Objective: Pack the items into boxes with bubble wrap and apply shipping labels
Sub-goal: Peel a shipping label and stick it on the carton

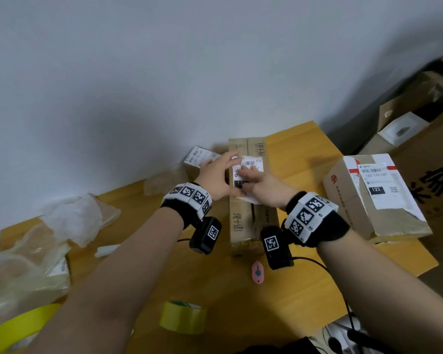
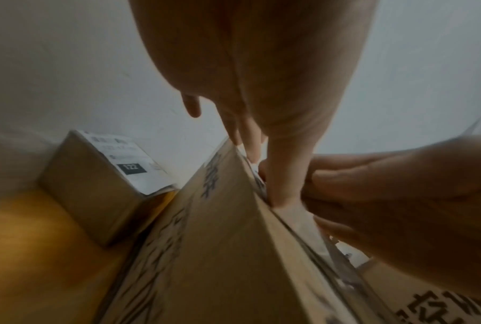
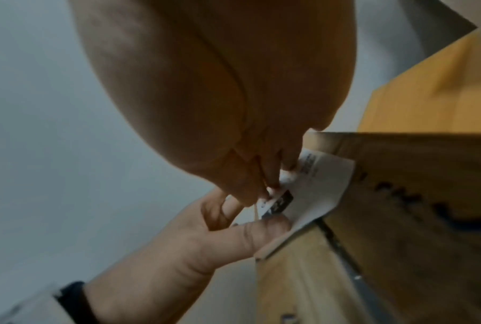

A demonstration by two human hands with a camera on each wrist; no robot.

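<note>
The long brown box (image 1: 243, 200) lies flat on the table (image 1: 304, 154), shut, printed characters along its top. A white label (image 1: 249, 166) with barcode lies on the box's far half, its near edge lifted.

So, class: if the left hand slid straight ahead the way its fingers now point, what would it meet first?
The left hand lies on the long box, fingers aimed toward the wall. Ahead lies only the rest of the box top, then probably the wall; depth is unclear. The small labelled box sits just left of that line.
</note>
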